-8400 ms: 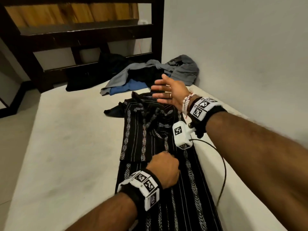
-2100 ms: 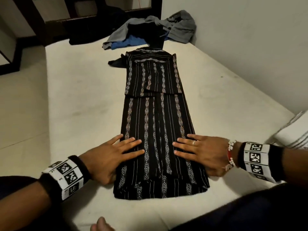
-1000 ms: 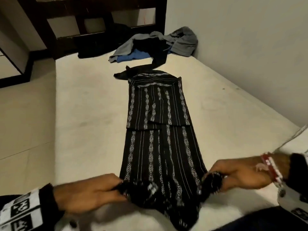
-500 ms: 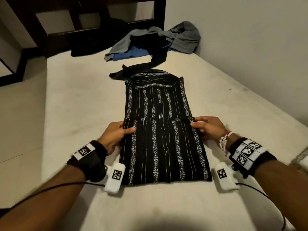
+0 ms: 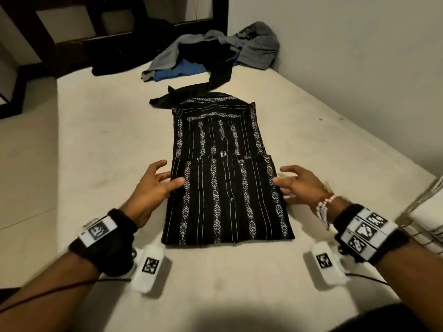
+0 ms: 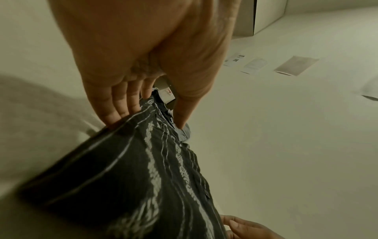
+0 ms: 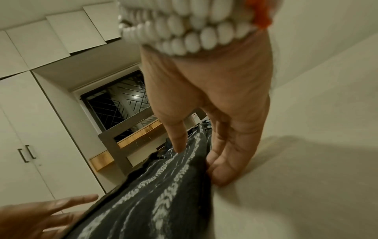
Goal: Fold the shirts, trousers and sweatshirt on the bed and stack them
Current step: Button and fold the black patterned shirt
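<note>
**Both hands at the edges of the half-folded striped shirt**

The black shirt (image 5: 227, 188) with white woven stripes lies in the middle of the bed (image 5: 100, 144), its lower part folded up over the body so the fold edge runs across just below the collar section. The left hand (image 5: 153, 185) sits at the shirt's left edge, fingers spread and nearly straight, thumb tip resting on the cloth. The right hand (image 5: 299, 188) mirrors it at the right edge, fingers loose and extended. From the wrist views the fingers look tucked against or slightly under the side folds, though blur makes that hard to tell; neither hand plainly grips the cloth. At the far end of the bed, near the wall, a heap of unfolded clothes (image 5: 211, 53) lies, grey, blue and black pieces together, with a black strip trailing toward the shirt's collar.
</note>
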